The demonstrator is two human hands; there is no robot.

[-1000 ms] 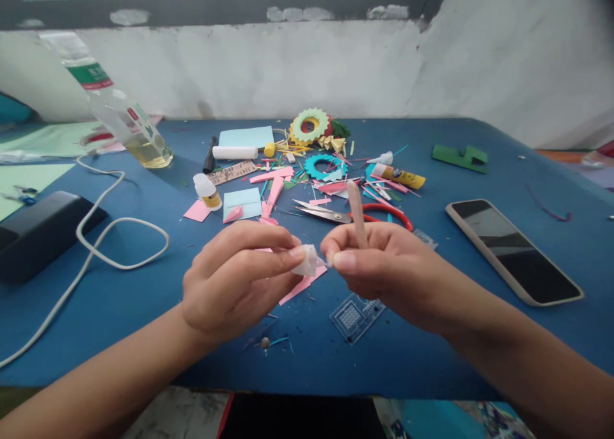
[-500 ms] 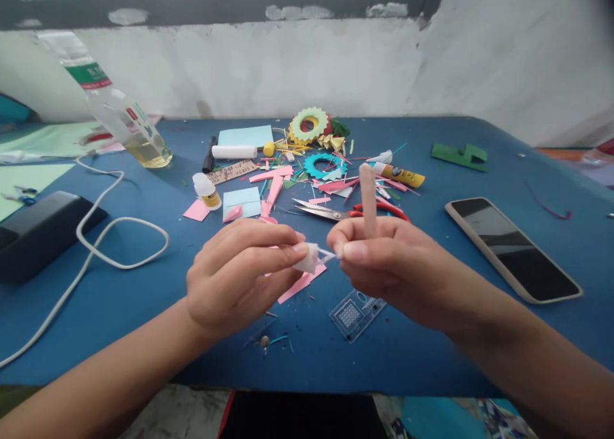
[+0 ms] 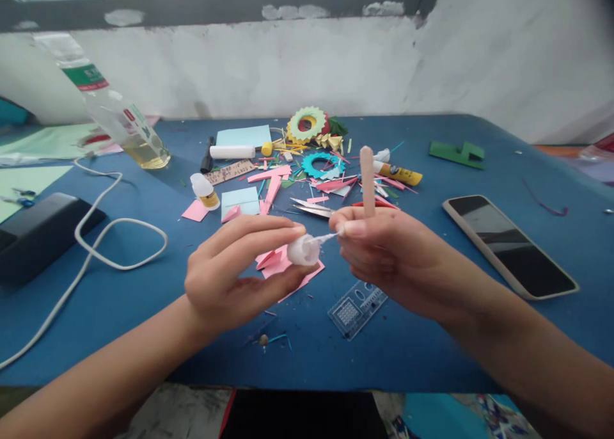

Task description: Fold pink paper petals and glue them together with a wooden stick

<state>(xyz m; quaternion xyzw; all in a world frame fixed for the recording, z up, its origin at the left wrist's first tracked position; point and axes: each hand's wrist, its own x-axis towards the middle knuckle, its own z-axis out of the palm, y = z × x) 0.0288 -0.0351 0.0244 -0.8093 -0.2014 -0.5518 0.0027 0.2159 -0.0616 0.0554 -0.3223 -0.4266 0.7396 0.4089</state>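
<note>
My left hand point(image 3: 230, 269) pinches a small white lump point(image 3: 303, 250) between thumb and fingers, above the blue table point(image 3: 144, 292). My right hand point(image 3: 388, 253) is closed round a wooden ice-cream stick point(image 3: 367, 178) that stands upright out of the fist. Its thumb and forefinger also pinch a thin white strand point(image 3: 325, 237) that runs across to the lump. Under the hands lie pink paper scraps point(image 3: 281, 263). A clear plastic stencil ruler point(image 3: 357, 300) sits just below my right hand.
Scissors with red handles point(image 3: 314, 208), a glue tube point(image 3: 399, 173), a small glue bottle point(image 3: 206, 191), paper rings point(image 3: 307, 124) and coloured strips litter the middle. A phone point(image 3: 511, 244) lies right; a white cable point(image 3: 110, 237), black box point(image 3: 33, 231) and tilted plastic bottle point(image 3: 119, 122) left.
My hands have drawn slightly apart and risen, pulling a white strand out between the lump and my right fingers. The stick has swung from leaning left to upright.
</note>
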